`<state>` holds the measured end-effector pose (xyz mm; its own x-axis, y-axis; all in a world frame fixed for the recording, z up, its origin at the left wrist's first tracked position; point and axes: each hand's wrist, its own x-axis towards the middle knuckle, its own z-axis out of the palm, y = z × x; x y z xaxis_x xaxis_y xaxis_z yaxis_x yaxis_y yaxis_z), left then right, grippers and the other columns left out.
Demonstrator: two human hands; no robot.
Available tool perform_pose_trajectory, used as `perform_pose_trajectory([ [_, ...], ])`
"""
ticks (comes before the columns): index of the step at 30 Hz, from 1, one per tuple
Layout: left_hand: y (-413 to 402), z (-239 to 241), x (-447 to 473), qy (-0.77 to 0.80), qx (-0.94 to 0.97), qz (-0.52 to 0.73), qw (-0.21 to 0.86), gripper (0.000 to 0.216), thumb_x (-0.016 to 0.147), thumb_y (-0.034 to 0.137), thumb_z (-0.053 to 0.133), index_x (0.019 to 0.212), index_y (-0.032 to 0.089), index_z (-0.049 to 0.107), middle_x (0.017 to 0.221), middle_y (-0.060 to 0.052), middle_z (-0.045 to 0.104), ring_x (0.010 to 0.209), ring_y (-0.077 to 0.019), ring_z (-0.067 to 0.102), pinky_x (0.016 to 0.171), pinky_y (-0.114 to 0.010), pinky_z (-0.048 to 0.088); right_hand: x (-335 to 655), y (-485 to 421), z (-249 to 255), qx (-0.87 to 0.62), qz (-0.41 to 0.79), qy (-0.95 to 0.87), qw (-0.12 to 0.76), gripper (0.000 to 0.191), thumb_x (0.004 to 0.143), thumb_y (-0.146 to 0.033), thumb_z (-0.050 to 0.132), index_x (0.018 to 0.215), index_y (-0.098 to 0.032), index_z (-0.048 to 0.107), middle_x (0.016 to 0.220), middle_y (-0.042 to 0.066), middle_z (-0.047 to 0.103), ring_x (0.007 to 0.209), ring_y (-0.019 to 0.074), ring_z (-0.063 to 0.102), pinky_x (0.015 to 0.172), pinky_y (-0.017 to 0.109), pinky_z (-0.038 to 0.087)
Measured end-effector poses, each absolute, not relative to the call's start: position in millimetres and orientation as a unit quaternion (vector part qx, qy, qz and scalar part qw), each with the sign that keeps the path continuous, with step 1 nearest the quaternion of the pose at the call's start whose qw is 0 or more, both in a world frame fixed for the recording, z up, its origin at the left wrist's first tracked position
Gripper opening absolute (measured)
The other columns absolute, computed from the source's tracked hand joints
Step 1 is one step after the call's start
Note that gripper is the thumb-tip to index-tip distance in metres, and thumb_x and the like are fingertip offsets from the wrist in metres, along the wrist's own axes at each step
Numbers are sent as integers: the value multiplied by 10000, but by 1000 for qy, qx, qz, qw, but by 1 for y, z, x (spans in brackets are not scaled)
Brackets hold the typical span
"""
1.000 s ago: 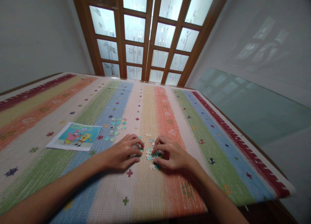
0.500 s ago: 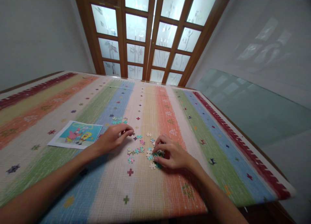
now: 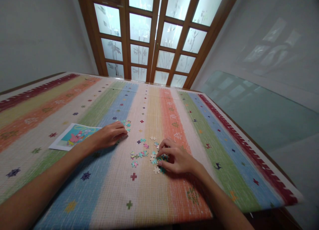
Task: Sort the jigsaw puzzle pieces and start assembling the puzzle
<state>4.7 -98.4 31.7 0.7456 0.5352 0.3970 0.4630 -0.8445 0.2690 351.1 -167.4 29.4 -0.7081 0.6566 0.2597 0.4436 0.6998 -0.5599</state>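
My left hand [image 3: 112, 135] is closed, thumb and fingers pinched on a small puzzle piece [image 3: 127, 134] that barely shows at the fingertips. It is just below a cluster of joined-looking teal puzzle pieces [image 3: 128, 125], partly covering it. My right hand [image 3: 175, 157] rests over a heap of loose puzzle pieces [image 3: 154, 161], with thumb and fingers apart and curved; the pieces under the palm are hidden. Between the hands lie several pink, teal and yellow pieces [image 3: 141, 154], some of them face up.
A printed cartoon picture [image 3: 71, 137] lies left, its right part covered by my left forearm. The striped, patterned cloth [image 3: 119, 190] spreads over the table. Wooden doors with frosted panes [image 3: 141, 27] stand beyond, and a glass-like panel [image 3: 249, 103] leans at the right.
My left hand has moved left, from near the loose pieces toward the teal cluster, and now covers more of the picture and cluster. My right hand has stayed in place.
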Motion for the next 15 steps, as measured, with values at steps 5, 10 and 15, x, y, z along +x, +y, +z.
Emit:
perform_pose_trajectory([
  [5,-102,32,5,264,936,215,86,212,1016,237,509,887,193,671,834,-42,616,789,-171,566,718,-292,453,352,-167,29,-302,239,-893,233,109,884,-280,708,930,-186,738,986,82,622,948,217,581,836,375,488],
  [10,-103,31,7,266,939,201,86,233,999,212,497,837,180,663,793,-43,606,754,-171,551,700,-294,435,351,-168,28,-300,246,-889,244,117,884,-280,708,924,-175,740,981,85,623,953,218,583,836,371,484],
  [15,-105,35,7,270,939,193,87,238,972,200,489,834,175,682,802,-48,623,763,-175,559,730,-308,441,354,-166,31,-306,242,-888,242,102,869,-276,710,921,-191,733,979,78,631,943,218,583,834,372,479],
])
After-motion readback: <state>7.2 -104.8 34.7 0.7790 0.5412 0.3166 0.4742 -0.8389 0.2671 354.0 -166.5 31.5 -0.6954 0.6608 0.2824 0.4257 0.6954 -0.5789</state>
